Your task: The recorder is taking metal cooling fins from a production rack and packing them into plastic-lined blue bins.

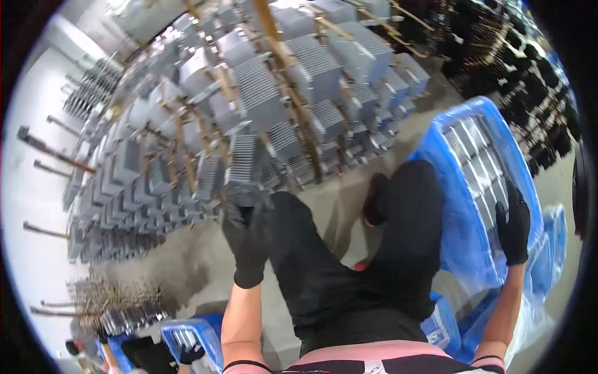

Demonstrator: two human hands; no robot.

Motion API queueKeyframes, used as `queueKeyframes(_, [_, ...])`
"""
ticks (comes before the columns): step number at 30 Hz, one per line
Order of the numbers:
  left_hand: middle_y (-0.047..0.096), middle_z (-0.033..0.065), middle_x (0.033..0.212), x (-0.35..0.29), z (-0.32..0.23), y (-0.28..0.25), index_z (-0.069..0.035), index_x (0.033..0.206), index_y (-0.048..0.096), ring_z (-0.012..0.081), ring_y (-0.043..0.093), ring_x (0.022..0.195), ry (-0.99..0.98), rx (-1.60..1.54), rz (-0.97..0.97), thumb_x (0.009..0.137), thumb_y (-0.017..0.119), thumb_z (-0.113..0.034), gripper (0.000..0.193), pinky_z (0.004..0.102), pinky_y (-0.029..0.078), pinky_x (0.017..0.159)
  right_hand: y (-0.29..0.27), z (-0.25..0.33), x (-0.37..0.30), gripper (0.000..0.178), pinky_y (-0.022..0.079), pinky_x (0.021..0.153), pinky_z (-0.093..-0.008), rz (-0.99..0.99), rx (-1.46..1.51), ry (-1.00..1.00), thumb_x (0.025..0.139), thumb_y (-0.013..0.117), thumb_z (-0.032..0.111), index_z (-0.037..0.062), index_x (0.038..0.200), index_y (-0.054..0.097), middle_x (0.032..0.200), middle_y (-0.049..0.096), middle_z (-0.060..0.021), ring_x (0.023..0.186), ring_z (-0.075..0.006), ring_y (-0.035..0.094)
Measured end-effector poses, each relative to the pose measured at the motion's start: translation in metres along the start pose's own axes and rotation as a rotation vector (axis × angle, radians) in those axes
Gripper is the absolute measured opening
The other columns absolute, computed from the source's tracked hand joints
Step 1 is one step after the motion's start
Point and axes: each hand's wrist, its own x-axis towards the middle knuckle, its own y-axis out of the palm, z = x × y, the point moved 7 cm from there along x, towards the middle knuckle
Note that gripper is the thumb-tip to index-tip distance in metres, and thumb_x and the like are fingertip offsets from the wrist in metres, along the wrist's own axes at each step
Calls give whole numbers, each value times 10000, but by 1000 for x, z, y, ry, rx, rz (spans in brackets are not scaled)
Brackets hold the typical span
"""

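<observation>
So the biggest thing in front of you is that huge bank of hanging grey, ribbed, boxy metal-looking stacks [255,93], strung along brown rods and filling most of the upper left of your view. Next up is the darker rack of black, jumbled-looking hanging parts [498,68] at the upper right, too cluttered to make out piece by piece. Your black trousers [355,280] take up the middle, and just beside your right leg there's a long blue plastic crate with a clear plastic liner [462,230], set at a slant. A smaller-looking blue plastic crate [212,336] sits at the lower left, with a co-worker's dark-gloved hand [190,354] over it. In your own crate lie rows of slim grey ribbed blocks [483,165], lined up along its length. Your black-gloved left hand [246,240] is right at the lower end of one upright grey ribbed stack [244,159]; can't tell how far the fingers are closed or if they've got hold of it. Your black-gloved right hand [514,224] is over the crate's right side, fingers spread and gripping nothing I can see, next to the blocks.
</observation>
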Motion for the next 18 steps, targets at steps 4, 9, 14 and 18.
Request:
queueKeyframes(4, [593,28,825,1,-2,-105,-20,949,556,114,554,710,42,170,-452,876,712,-124,201,275,448,615,3,139,18,483,388,1056,-394,51,708,-123,852,624,85,37,1326,539,1294,581,-199,1215,-327,549])
queueKeyframes(9, [574,34,779,34,12,-160,11,951,574,116,538,665,-34,711,-371,868,727,-169,250,306,444,603,-36,298,27,412,473,908,-414,-70,793,-706,857,620,86,-2,1255,561,1126,622,-210,1053,-377,600])
queueKeyframes(14, [581,56,778,72,3,-129,-60,1016,606,186,520,659,481,1134,250,819,725,-144,246,349,447,609,-18,348,27,405,491,831,-412,275,1088,-816,855,635,117,34,1248,582,1087,634,-190,963,-352,622])
queueKeyframes(18, [628,105,860,94,30,-145,-185,1229,650,317,555,725,-13,814,369,755,718,-74,492,412,488,657,-2,354,24,411,497,836,-395,341,1094,-844,871,642,147,49,1265,578,1104,641,-176,986,-331,630])
